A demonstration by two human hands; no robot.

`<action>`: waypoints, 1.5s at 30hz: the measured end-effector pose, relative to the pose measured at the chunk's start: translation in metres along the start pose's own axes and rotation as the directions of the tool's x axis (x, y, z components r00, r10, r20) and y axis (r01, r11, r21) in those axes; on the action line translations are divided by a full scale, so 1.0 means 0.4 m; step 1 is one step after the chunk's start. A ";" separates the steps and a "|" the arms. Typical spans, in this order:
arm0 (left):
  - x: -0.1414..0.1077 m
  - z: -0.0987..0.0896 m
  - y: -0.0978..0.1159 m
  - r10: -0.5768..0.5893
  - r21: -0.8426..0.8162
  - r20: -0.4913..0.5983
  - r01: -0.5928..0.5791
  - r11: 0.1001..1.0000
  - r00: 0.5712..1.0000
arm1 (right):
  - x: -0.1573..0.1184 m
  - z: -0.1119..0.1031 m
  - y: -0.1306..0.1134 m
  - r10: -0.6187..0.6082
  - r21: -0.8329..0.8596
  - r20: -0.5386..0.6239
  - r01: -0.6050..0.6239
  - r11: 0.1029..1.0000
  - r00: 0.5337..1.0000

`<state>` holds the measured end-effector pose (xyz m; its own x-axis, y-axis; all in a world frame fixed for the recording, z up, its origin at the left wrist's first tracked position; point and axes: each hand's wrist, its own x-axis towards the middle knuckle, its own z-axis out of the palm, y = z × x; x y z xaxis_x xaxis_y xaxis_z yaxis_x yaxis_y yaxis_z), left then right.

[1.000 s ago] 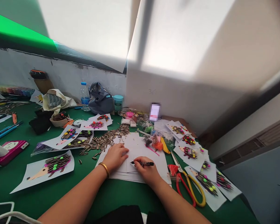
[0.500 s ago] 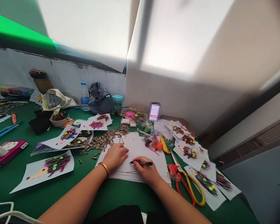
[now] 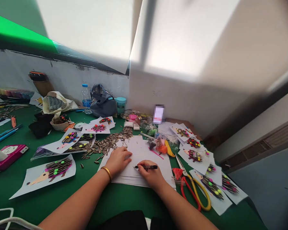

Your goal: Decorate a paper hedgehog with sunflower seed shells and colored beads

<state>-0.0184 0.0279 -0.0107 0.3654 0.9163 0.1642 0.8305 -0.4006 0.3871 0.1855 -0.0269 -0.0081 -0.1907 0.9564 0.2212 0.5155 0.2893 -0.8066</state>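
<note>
From the head view, with the clock centred on the white paper (image 3: pixel 140 153): here's the right hand (image 3: pixel 150 172), pinching a black pen (image 3: pixel 149 166), tip down at the sheet! The left hand (image 3: pixel 118 161) lies palm down on the same paper, fingers loosely bent, gripping nothing that shows. The paper sits mid-table (image 3: pixel 124 198), directly under both hands. Any mark by the nib? Too fine to tell, so this sheet looks barely begun, I'd judge.

Now the finished-looking work: a hedgehog card (image 3: pixel 46 175) at nine o'clock, striped spines and bright dots all in place, more of the kind at ten, and a whole overlapping spread of decorated cards (image 3: pixel 198 163) around three to four. Loose seeds (image 3: pixel 105 143) are heaped at ten, an orange packet (image 3: pixel 162 149) waits near two, scissors (image 3: pixel 186 174) lie toward four. By the look of it, none of that has reached this sheet yet!
</note>
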 end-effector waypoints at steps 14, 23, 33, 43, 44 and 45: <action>0.002 -0.001 0.001 -0.009 -0.009 0.007 0.009 1.000 1.000 | -0.001 -0.011 0.015 0.040 -0.063 -0.065 -0.044 0.997 0.997; 0.001 -0.007 0.005 -0.018 -0.013 0.020 0.018 1.000 1.000 | 0.002 -0.024 0.016 0.096 -0.039 -0.096 -0.100 0.994 0.991; 0.000 -0.003 0.002 0.002 0.000 -0.006 -0.001 1.000 1.000 | 0.007 -0.023 0.032 0.108 -0.050 -0.108 -0.114 0.992 0.988; 0.001 0.000 0.000 0.003 0.006 -0.007 -0.003 1.000 1.000 | 0.007 -0.029 0.021 0.138 -0.026 -0.109 -0.142 0.990 0.984; 0.001 0.001 -0.001 0.002 0.007 -0.005 -0.002 1.000 1.000 | 0.007 -0.029 0.022 0.140 -0.025 -0.108 -0.144 0.989 0.984; 0.001 0.001 -0.001 0.001 0.007 -0.004 -0.001 1.000 1.000 | 0.008 -0.030 0.022 0.144 -0.027 -0.108 -0.147 0.989 0.984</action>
<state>-0.0186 0.0284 -0.0112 0.3647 0.9159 0.1680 0.8330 -0.4015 0.3807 0.1994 -0.0209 -0.0081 -0.0237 0.9867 0.1606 0.5601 0.1462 -0.8154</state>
